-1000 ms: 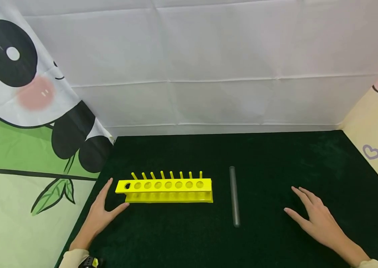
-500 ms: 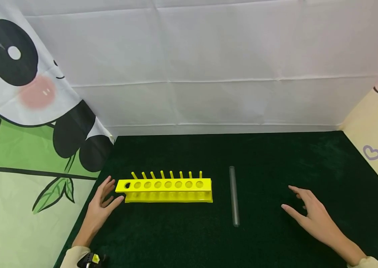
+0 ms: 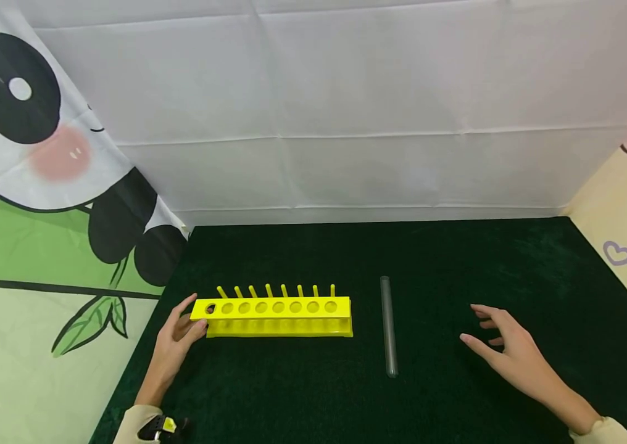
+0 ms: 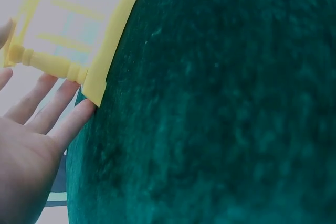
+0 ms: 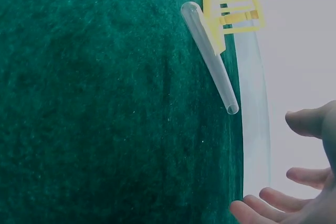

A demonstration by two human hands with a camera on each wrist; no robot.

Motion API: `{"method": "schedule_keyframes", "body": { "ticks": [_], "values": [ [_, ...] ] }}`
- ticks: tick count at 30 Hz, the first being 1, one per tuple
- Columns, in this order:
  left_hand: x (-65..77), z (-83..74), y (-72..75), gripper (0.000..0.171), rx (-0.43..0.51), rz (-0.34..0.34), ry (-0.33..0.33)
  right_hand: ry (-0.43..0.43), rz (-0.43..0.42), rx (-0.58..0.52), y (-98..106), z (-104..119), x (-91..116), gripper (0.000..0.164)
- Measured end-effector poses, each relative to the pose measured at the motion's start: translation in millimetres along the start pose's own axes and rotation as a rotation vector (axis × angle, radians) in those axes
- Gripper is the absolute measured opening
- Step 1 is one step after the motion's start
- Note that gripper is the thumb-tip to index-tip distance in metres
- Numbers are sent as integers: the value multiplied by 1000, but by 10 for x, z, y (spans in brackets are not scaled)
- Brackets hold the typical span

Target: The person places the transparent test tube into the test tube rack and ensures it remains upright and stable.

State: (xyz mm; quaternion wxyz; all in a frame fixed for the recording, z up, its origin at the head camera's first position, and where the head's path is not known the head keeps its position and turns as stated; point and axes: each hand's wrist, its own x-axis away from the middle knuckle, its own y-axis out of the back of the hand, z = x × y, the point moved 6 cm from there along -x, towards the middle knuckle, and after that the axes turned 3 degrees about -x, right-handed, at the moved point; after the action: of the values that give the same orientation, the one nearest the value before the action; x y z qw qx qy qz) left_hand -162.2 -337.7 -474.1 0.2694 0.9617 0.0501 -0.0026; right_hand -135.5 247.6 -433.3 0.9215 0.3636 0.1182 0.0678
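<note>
L hand (image 3: 171,346) moved in, grips rack (image 3: 287,313); R hand (image 3: 516,353) half-curled, empty, rt of tube (image 3: 389,328).

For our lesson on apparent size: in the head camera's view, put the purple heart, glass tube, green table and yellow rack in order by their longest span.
Largest to smallest:
1. Green table
2. Yellow rack
3. Glass tube
4. Purple heart

No two look alike in span.

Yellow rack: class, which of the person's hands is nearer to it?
Left. The left hand touches the left end of the yellow rack; the right hand is apart from it, out beyond the clear tube.
</note>
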Motion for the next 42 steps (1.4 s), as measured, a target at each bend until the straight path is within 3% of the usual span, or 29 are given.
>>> {"method": "schedule_keyframes", "body": {
  "ticks": [14, 20, 31, 42],
  "values": [
    [-27, 17, 89, 54, 75, -43, -10, 1, 32, -13, 9, 317, -237, 51],
    [-13, 27, 74, 53, 58, -65, -12, -30, 49, -49, -64, 341, -288, 52],
    [-36, 96, 48, 54, 67, -42, 24, -60, 88, -79, -154, 345, -356, 52],
    [-15, 58, 22, 55, 56, -65, 41, -81, 104, -107, -193, 359, -411, 52]
  ]
}}
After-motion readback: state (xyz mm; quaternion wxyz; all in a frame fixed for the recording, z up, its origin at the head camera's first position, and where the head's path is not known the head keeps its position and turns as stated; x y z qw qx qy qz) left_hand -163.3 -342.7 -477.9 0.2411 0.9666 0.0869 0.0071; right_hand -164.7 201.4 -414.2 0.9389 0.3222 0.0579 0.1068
